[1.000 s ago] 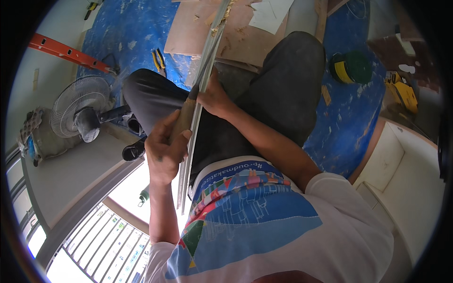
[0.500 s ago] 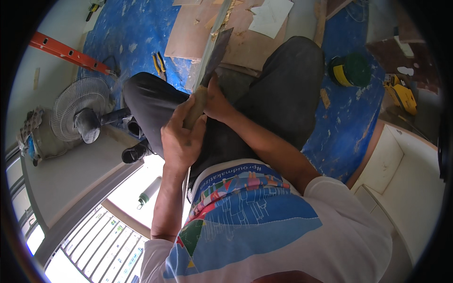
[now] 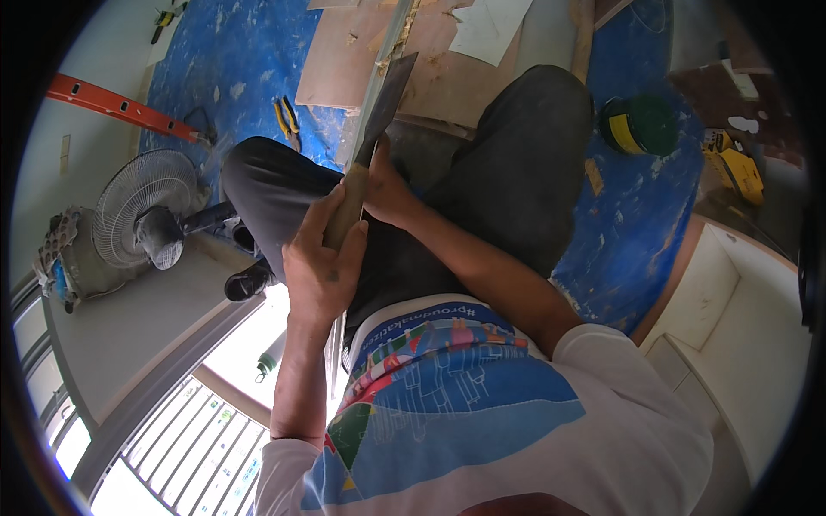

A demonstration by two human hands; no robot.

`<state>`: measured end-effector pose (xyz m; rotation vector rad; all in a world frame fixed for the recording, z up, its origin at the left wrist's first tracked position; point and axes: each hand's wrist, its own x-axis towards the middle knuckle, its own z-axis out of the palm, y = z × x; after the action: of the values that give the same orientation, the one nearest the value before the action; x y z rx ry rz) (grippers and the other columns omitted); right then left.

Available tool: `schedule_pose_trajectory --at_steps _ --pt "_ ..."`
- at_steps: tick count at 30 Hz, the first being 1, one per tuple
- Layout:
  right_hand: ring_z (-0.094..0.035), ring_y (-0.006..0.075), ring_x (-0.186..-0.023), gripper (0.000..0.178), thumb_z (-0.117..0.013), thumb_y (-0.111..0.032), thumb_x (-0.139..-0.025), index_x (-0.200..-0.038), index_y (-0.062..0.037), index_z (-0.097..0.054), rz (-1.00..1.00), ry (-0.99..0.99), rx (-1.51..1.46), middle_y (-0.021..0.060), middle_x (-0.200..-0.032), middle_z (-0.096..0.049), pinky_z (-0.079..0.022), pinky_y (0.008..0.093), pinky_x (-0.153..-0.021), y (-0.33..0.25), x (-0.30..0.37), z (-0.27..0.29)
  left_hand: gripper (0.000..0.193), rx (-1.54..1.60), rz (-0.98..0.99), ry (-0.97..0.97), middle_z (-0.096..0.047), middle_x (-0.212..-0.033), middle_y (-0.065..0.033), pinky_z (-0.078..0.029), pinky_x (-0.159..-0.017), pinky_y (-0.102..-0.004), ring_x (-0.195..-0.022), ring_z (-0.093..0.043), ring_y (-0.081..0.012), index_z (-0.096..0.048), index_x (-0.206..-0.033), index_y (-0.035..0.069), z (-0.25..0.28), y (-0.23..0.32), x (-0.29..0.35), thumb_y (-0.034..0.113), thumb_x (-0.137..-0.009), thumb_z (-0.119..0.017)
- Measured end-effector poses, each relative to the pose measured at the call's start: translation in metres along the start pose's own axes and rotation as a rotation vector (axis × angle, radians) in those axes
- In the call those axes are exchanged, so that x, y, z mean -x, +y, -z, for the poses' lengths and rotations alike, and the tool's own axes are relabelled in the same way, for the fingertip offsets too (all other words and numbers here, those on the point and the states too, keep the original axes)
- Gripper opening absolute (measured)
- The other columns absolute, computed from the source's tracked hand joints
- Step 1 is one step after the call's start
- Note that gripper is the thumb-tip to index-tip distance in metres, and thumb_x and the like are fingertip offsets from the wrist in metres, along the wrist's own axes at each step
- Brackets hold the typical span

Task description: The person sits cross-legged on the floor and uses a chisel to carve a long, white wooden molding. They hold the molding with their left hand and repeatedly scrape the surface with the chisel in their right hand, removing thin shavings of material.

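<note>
My left hand [image 3: 323,258] is closed around the wooden handle of a putty knife [image 3: 389,107]. Its dark flat blade points away from me and lies along a long pale strip [image 3: 366,96], which runs from the far edge back across my lap. Yellowish, crumbly residue [image 3: 408,26] clings to the far part of that strip. Beside the blade, my right hand [image 3: 389,187] is closed on the strip from the right; the knife and handle partly hide its fingers. Whether the blade's edge touches the strip, I cannot tell.
Thin brown boards [image 3: 340,64] and a white sheet [image 3: 490,30] lie ahead on a blue floor covering [image 3: 241,82]. Yellow-handled pliers [image 3: 286,120] rest left of them. A fan [image 3: 146,211] and an orange ladder [image 3: 120,105] stand left; a green tub [image 3: 638,125] and yellow tool [image 3: 734,168] sit right.
My left hand and the putty knife have shifted slightly toward me and to the left. My right hand has moved a little left and stays on the strip.
</note>
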<state>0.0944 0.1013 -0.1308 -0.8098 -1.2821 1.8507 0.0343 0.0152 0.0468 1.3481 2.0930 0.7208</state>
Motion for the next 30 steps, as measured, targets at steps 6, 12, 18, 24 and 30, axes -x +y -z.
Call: schedule_pose_trajectory --at_steps 6,12,18,24,30 --pt "-0.046 0.029 -0.132 0.097 -0.075 -0.02 -0.092 -0.157 0.0017 -0.007 0.207 -0.021 0.181 0.0211 -0.141 -0.038 -0.04 0.0435 -0.112 0.02 -0.002 0.003 0.046 0.017 -0.032 0.021 -0.076 -0.102 -0.0255 -0.057 -0.085 -0.037 -0.097 -0.078 -0.031 -0.065 -0.133 -0.001 -0.014 0.003 -0.022 0.012 -0.09 -0.074" --pt "-0.043 0.028 -0.138 0.083 -0.072 -0.02 -0.094 -0.157 -0.0012 -0.022 0.041 0.053 -0.124 0.0168 -0.147 -0.038 -0.038 0.0431 -0.116 0.013 -0.002 -0.002 0.048 0.11 0.011 0.001 -0.076 -0.095 -0.0232 -0.056 -0.07 -0.0326 -0.078 -0.075 -0.0245 -0.062 -0.134 -0.007 0.004 -0.006 -0.005 0.013 -0.092 -0.073" --pt "-0.059 0.0209 -0.108 0.069 -0.062 -0.024 -0.1 -0.152 -0.004 -0.022 -0.074 0.06 -0.337 0.0148 -0.129 -0.049 -0.056 0.0387 -0.087 -0.008 -0.002 0.001 0.052 0.854 0.418 -0.061 -0.074 -0.088 -0.0189 -0.048 -0.045 -0.0241 -0.052 -0.062 -0.0138 -0.057 -0.136 -0.011 0.031 -0.026 0.011 0.012 -0.093 -0.075" --pt "-0.06 0.0187 -0.105 0.053 -0.064 -0.028 -0.1 -0.141 -0.005 -0.04 -0.085 0.058 -0.414 0.0099 -0.119 -0.058 -0.049 0.0354 -0.098 -0.002 -0.009 0.004 0.053 0.724 0.39 -0.106 -0.074 -0.087 -0.0175 -0.044 -0.045 -0.023 -0.052 -0.061 -0.0109 -0.058 -0.135 -0.011 0.038 -0.025 0.018 0.012 -0.091 -0.076" --pt "-0.063 0.0179 -0.099 0.045 -0.067 -0.022 -0.099 -0.134 -0.0062 -0.043 -0.181 0.08 -0.527 0.009 -0.11 -0.059 -0.062 0.0402 -0.081 -0.001 -0.002 0.002 0.052 0.445 0.33 -0.127 -0.075 -0.09 -0.0157 -0.041 -0.045 -0.0218 -0.054 -0.059 -0.0076 -0.062 -0.132 -0.011 0.05 -0.017 0.034 0.011 -0.088 -0.079"
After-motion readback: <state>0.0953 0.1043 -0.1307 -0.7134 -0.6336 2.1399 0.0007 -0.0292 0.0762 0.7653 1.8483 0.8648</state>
